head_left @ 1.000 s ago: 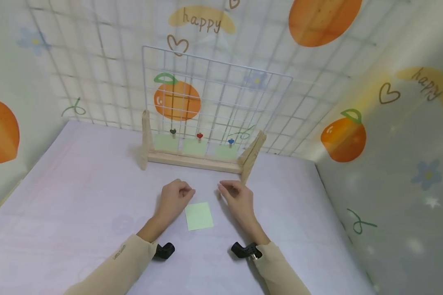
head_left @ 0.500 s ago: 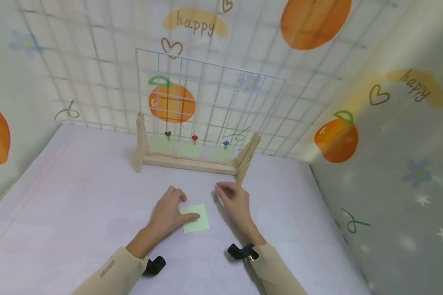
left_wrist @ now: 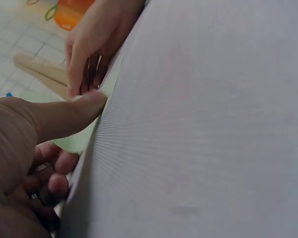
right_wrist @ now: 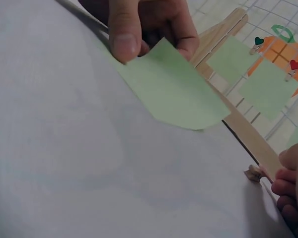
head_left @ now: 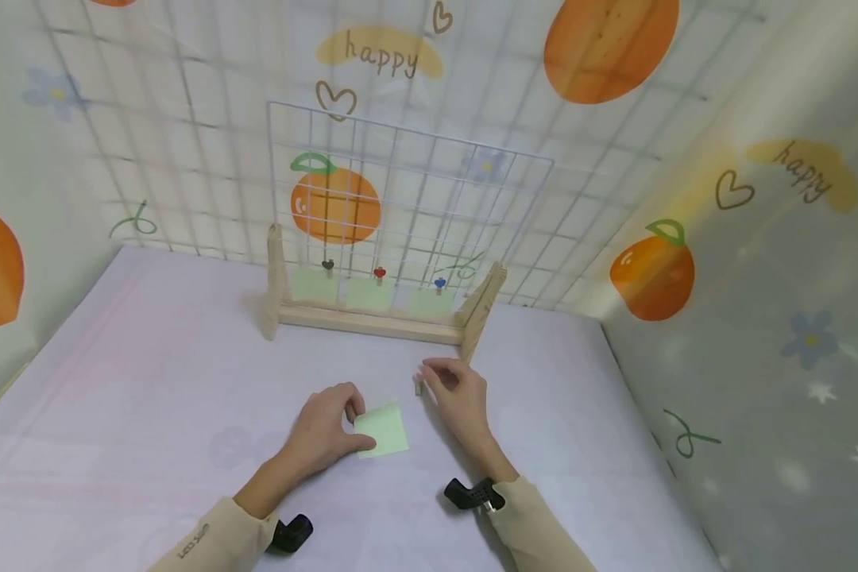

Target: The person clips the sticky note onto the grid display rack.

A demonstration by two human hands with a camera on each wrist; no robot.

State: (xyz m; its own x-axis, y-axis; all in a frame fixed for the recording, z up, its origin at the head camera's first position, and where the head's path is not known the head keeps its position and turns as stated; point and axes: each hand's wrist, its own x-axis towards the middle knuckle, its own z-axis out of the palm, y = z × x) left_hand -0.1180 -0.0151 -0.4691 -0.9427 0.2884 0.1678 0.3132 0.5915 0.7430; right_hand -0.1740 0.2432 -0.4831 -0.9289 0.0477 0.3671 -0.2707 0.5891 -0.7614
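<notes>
A pale green sticky note (head_left: pixel 389 427) lies on the table in front of the rack. My left hand (head_left: pixel 320 425) pinches its left side, thumb on top and fingers at the far edge. In the right wrist view the note (right_wrist: pixel 171 91) is bent, with one corner raised beside the fingers. To the right, my right hand (head_left: pixel 461 397) holds a small wooden clothespin (head_left: pixel 419 387) between thumb and fingertips, just above the table. The clothespin (right_wrist: pixel 254 173) is partly covered by the fingers in the right wrist view.
Behind the hands stands a white wire grid (head_left: pixel 415 183) on a wooden base (head_left: pixel 372 324). Three green notes hang there from clips with dark green (head_left: pixel 328 264), red (head_left: pixel 380 273) and blue (head_left: pixel 439 284) hearts. A patterned curtain backs the table.
My left hand has opened from a loose curl, come over the note and taken hold of its left side, which now lifts slightly. The right hand keeps its clothespin in nearly the same spot.
</notes>
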